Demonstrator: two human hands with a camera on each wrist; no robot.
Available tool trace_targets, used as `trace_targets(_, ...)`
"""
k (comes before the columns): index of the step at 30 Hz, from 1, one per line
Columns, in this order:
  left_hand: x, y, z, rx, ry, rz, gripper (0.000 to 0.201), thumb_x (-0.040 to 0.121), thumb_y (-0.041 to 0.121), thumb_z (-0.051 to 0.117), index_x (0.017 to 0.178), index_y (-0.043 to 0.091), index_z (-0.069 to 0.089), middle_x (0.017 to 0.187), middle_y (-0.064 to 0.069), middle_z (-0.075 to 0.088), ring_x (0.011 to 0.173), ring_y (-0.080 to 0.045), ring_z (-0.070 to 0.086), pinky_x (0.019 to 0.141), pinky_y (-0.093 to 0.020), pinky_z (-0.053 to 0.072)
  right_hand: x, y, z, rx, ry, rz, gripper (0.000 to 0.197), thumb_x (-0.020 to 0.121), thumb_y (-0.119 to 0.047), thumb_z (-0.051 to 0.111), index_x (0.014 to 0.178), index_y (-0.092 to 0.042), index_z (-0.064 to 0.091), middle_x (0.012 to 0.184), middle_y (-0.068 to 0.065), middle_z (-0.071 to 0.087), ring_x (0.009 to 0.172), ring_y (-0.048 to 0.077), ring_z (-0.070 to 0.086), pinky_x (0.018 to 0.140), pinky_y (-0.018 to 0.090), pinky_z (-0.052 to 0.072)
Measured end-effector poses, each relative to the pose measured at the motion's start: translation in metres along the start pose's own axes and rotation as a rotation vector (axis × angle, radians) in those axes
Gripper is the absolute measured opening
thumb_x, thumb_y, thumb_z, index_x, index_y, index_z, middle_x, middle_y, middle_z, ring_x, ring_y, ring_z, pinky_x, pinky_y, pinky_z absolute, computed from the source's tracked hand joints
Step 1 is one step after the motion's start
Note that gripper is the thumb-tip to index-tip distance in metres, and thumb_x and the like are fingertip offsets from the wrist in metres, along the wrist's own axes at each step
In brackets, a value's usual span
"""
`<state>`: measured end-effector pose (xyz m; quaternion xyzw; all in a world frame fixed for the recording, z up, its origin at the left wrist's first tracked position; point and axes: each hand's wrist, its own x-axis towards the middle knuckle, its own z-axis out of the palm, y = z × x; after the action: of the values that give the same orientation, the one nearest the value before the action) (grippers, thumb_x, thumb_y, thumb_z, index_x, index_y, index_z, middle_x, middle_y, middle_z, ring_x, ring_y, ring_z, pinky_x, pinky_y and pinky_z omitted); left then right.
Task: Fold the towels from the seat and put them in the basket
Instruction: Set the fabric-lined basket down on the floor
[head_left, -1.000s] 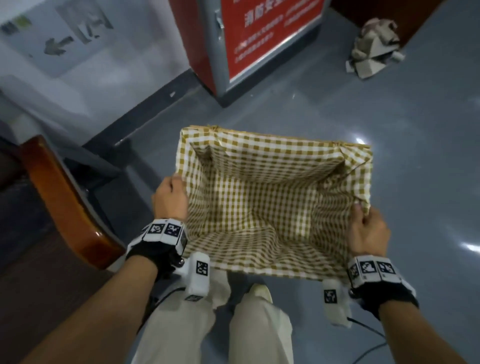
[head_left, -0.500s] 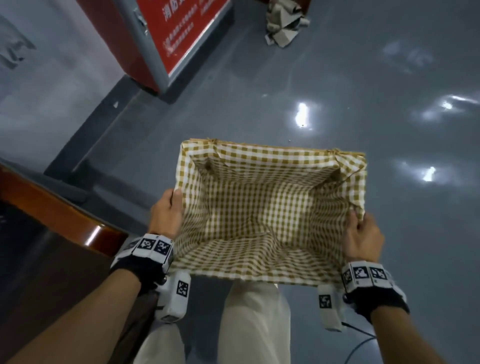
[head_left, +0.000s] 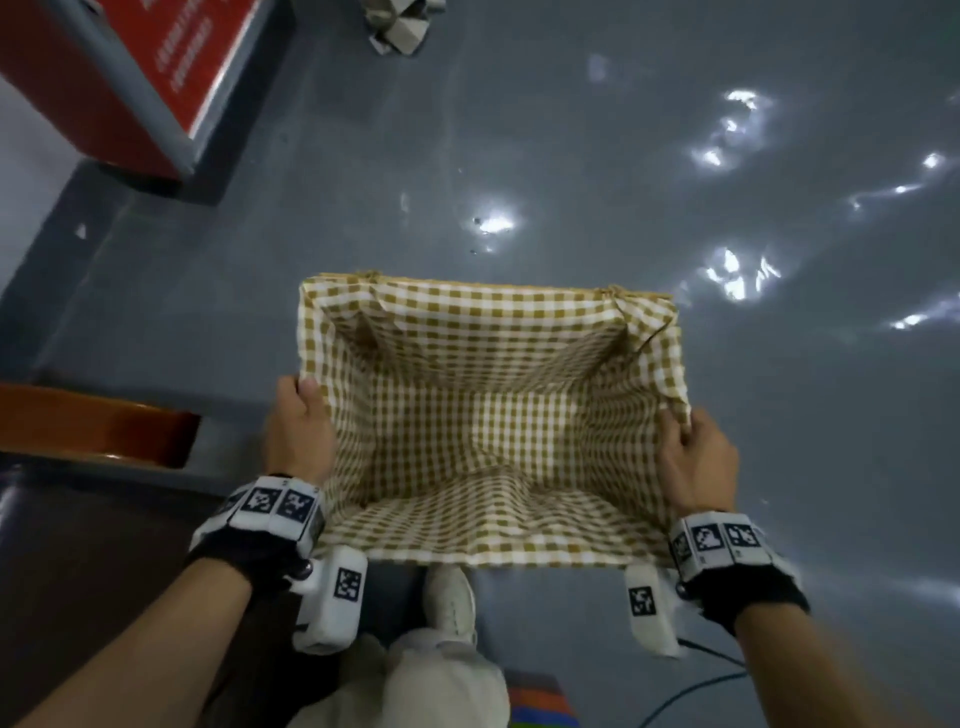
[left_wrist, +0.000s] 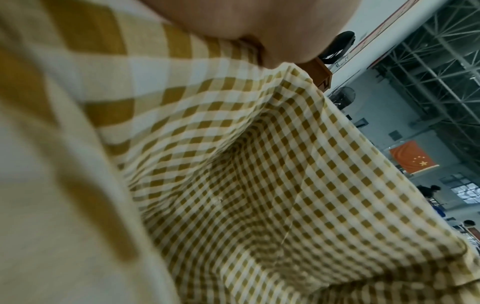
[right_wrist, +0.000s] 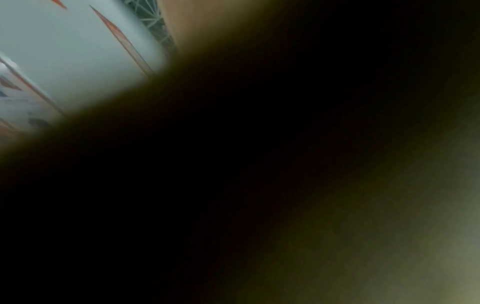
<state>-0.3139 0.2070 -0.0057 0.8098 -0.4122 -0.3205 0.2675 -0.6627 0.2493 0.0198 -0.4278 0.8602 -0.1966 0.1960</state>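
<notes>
I hold a rectangular basket (head_left: 488, 301) lined with yellow-and-white checked cloth above the grey floor. My left hand (head_left: 298, 434) grips its left rim, thumb over the lining. My right hand (head_left: 696, 457) grips the right rim, fingers curled on the cloth. The basket's inside shows only lining; no towels are in sight. In the left wrist view the checked lining (left_wrist: 259, 185) fills the frame under my hand (left_wrist: 246, 22). The right wrist view is mostly dark and blurred.
A wooden seat edge (head_left: 93, 426) lies at the left. A red cabinet (head_left: 130, 78) stands at the upper left against the wall, and crumpled cardboard (head_left: 400, 26) lies at the top. My shoe (head_left: 449, 597) and a black cable (head_left: 691, 691) are below the basket.
The view has swung right and down: the red cabinet and seat have slid left, more shiny floor shows. Both hands keep their grip on the basket's rims.
</notes>
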Motion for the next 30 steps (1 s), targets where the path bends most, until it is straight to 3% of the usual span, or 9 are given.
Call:
trace_targets(3,-0.004,-0.014,0.036,0.039,-0.007,0.025,0.03,0.102,0.032,0.025,0.09,0.007,0.04,0.08,-0.01,0.045,0.074,-0.025,0.042,0.068,-0.035,0.029,-0.001,0.054,0.025,0.001,0.027,0.025,0.025,0.097,-0.025,0.046,0.079,-0.008,0.047,0.078,0.021,0.058,0.074,0.036,0.054,0.063,0.032,0.031)
trace_targets(9,-0.006,-0.072,0.11,0.111,-0.082,0.137,0.031,0.102,0.034,0.027,0.09,0.008,0.039,0.069,-0.002,0.041,0.064,-0.021,0.038,0.063,-0.034,0.027,0.004,0.148,0.098,0.02,0.071,0.148,0.03,0.097,-0.03,0.045,0.08,-0.006,0.048,0.074,0.01,0.048,0.067,0.024,0.04,0.062,0.032,0.029)
trace_targets(15,-0.006,-0.13,0.168,0.07,-0.045,0.073,0.03,0.102,0.033,0.027,0.091,0.009,0.041,0.07,-0.001,0.042,0.071,-0.024,0.042,0.066,-0.033,0.029,0.007,0.205,0.156,0.066,0.021,0.134,0.029,0.097,-0.03,0.046,0.083,-0.005,0.049,0.089,0.026,0.061,0.084,0.041,0.057,0.065,0.034,0.034)
trace_targets(19,-0.002,-0.171,0.202,0.059,-0.04,0.078,0.026,0.102,0.032,0.029,0.092,0.012,0.042,0.083,-0.01,0.048,0.076,-0.025,0.044,0.069,-0.034,0.03,0.002,0.239,0.195,0.072,0.017,0.15,0.031,0.097,-0.029,0.047,0.091,0.001,0.055,0.093,0.027,0.062,0.088,0.041,0.057,0.067,0.033,0.033)
trace_targets(24,-0.005,-0.211,0.224,0.06,-0.071,0.067,0.029,0.101,0.031,0.03,0.09,0.009,0.044,0.076,-0.006,0.047,0.074,-0.026,0.044,0.068,-0.033,0.03,-0.013,0.267,0.229,0.092,-0.041,0.219,0.032,0.095,-0.032,0.05,0.096,-0.001,0.057,0.096,0.022,0.063,0.091,0.037,0.057,0.07,0.032,0.034)
trace_targets(30,-0.006,-0.236,0.223,0.109,-0.097,0.048,0.032,0.101,0.03,0.029,0.09,0.005,0.045,0.082,-0.016,0.048,0.078,-0.032,0.047,0.067,-0.034,0.03,-0.024,0.269,0.244,0.068,-0.075,0.199,0.029,0.097,-0.03,0.048,0.1,-0.002,0.055,0.088,0.015,0.058,0.092,0.036,0.057,0.069,0.031,0.034)
